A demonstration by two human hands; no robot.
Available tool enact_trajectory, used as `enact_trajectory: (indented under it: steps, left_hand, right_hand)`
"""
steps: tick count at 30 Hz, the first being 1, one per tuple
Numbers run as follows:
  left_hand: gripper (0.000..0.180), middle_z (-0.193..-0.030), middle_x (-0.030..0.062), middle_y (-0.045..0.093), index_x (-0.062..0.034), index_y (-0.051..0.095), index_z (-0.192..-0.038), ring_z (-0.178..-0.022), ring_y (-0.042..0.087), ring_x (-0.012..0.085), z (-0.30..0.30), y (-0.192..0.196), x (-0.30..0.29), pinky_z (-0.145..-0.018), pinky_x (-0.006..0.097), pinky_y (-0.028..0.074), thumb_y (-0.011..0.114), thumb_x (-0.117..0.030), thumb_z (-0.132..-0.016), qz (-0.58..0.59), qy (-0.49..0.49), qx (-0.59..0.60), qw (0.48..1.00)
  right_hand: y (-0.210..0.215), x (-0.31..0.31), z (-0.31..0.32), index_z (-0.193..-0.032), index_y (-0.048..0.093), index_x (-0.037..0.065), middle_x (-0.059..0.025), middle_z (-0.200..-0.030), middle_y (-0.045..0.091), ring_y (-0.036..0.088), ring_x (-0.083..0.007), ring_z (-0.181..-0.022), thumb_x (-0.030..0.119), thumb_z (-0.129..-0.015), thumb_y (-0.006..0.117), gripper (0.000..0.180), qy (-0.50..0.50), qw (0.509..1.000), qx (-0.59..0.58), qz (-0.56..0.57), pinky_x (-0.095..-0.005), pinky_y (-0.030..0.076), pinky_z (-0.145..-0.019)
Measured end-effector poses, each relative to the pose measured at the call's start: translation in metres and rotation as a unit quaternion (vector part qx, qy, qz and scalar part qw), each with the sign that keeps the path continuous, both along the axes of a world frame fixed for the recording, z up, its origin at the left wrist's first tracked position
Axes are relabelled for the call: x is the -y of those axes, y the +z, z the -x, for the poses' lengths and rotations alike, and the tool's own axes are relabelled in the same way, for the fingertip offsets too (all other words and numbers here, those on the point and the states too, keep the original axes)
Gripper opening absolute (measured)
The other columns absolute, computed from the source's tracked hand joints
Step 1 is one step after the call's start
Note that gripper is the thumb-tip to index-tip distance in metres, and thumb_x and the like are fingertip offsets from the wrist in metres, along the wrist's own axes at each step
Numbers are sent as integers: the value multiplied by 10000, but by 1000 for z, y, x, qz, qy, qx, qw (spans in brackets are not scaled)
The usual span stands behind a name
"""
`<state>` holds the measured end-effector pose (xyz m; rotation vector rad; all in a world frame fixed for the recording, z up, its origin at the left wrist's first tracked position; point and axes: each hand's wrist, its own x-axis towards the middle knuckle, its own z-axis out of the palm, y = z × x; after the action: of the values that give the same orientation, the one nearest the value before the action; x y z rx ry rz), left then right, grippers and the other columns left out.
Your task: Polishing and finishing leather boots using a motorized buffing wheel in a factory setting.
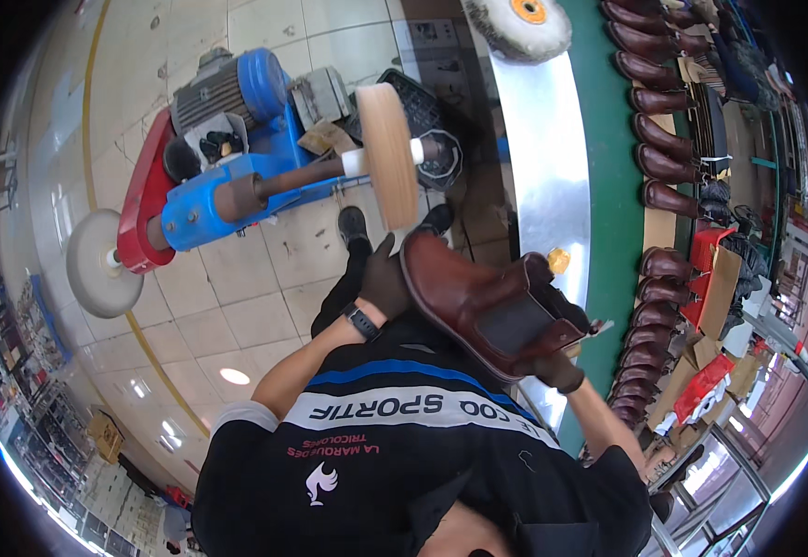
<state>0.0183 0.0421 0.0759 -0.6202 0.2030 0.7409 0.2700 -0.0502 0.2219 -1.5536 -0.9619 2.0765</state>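
Observation:
A dark red-brown Chelsea boot (pixel 474 302) is held tilted in front of my body, toe toward the upper left. It has a dark elastic side panel and a small tag at its top. My right hand (pixel 557 369), in a dark glove, grips it at the heel end. At the toe end my left hand (pixel 384 280), also gloved, presses against the sole edge, its fingers partly hidden by the boot. Just beyond the toe is the tan buffing wheel (pixel 389 158) of a blue and red polishing machine (pixel 214 204).
A pale wheel (pixel 105 263) sits on the machine's far left end. To my right runs a shiny metal-topped bench (pixel 545 139) bearing a fluffy white wheel (pixel 520 28) and a yellowish lump (pixel 559 260). Beyond it, several brown boots (pixel 661 102) line a green surface (pixel 613 176).

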Motion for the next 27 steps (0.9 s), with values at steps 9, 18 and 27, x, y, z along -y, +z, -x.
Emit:
enact_trajectory:
  steps: [9, 18, 27]
  left_hand:
    - [626, -1179, 129, 508, -71, 405, -1243, -1086, 493, 282, -5, -62, -49, -957, 426, 377, 249, -565, -892, -105, -12, -309, 945]
    - [567, -1166, 114, 544, -99, 433, -1238, -1077, 516, 293, 11, -146, -99, -908, 454, 419, 340, -522, -872, -54, -99, -415, 903]
    - [581, -1127, 156, 533, -38, 479, -1115, -1045, 500, 280, 36, 9, -56, -955, 375, 370, 284, -542, -901, -20, -22, -106, 994]
  right_hand:
    - [-48, 1, 106, -939, 597, 36, -67, -915, 602, 554, -159, -893, 134, -763, 541, 209, -342, 930, -30, 128, -308, 426, -817]
    - [-151, -35, 148, -951, 587, 46, -54, -951, 578, 539, -142, -860, 185, -772, 549, 230, -335, 930, 39, -147, -292, 419, -815]
    - [-4, 4, 147, -1004, 545, 24, -102, -1054, 557, 526, -205, -996, 178, -724, 571, 321, -492, 820, -168, 241, -340, 398, -900]
